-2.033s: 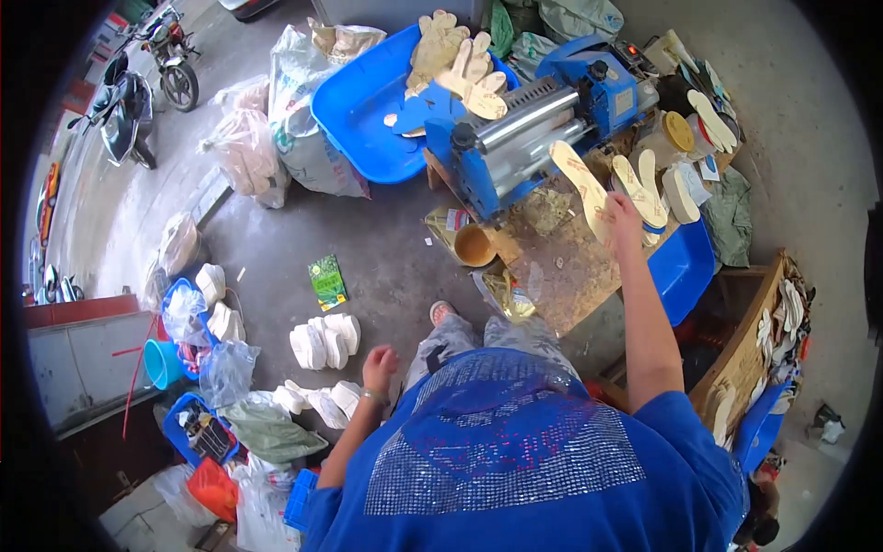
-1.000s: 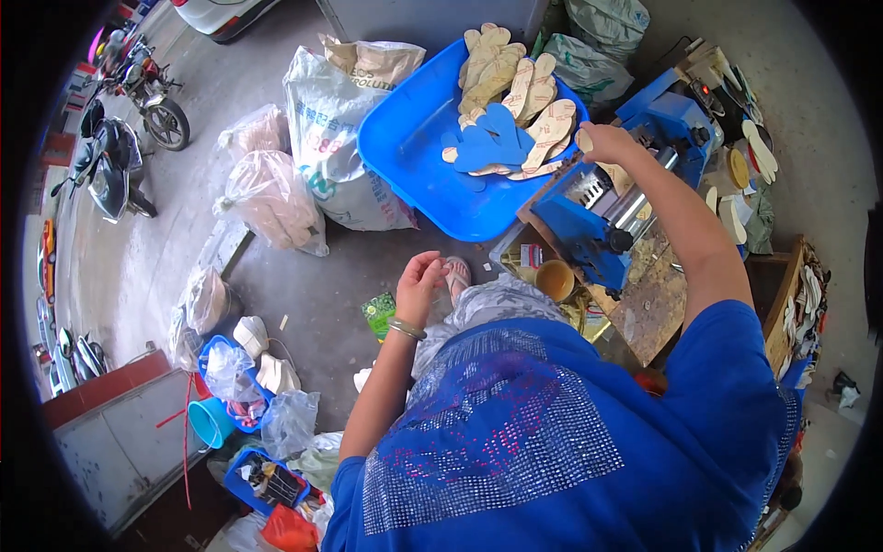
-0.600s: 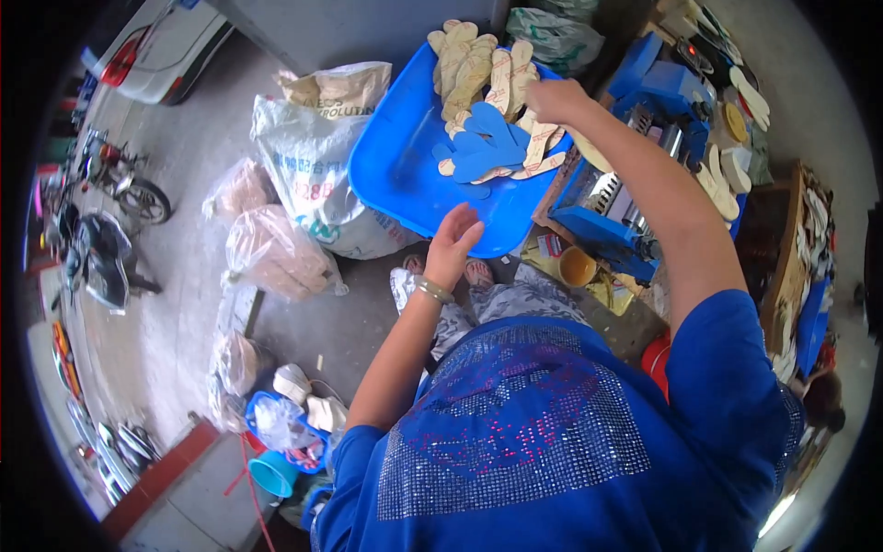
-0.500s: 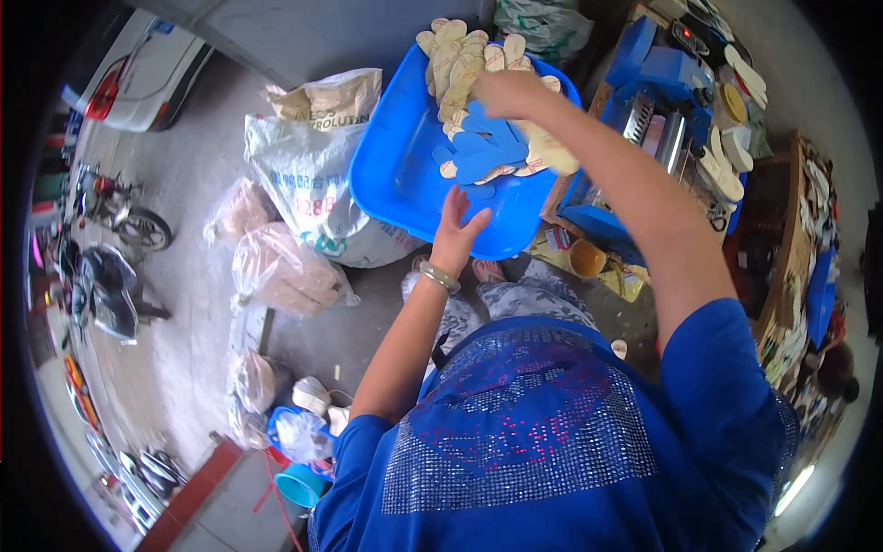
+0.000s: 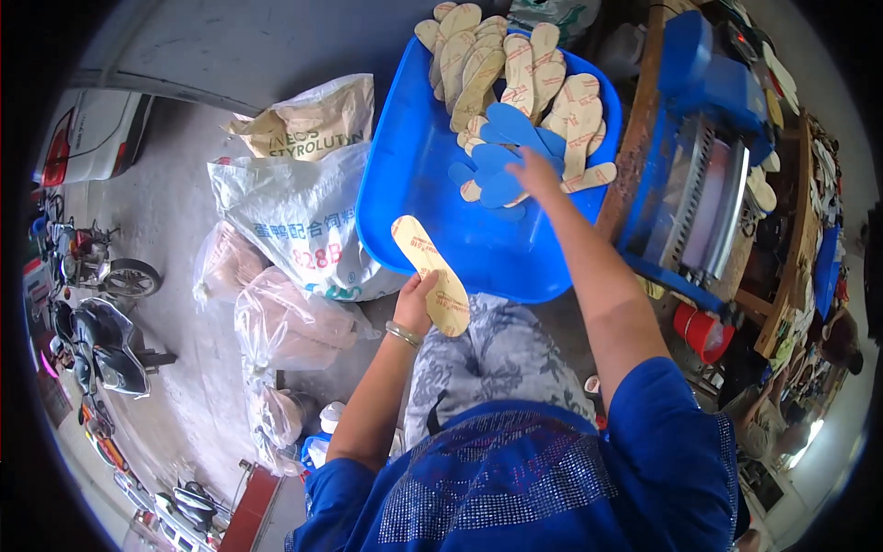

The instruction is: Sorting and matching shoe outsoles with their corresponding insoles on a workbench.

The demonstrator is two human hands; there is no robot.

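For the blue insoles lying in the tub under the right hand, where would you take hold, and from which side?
Judging by their pose, grip the rounded end of the top blue insole, coming from above on the side of the right hand. The blue insoles lie flat and overlapping on the blue tub, with tan insoles stacked behind, so probably only that near edge is free for fingers to pinch.

Small shoe-insole workshop, open to a street. Evidence: blue roller machine (image 5: 704,184) at upper right; blue tub (image 5: 432,212) of cut insoles (image 5: 515,74) at top centre; filled sacks (image 5: 294,221) on concrete floor, centre left; parked motorbikes (image 5: 92,304) at left edge.
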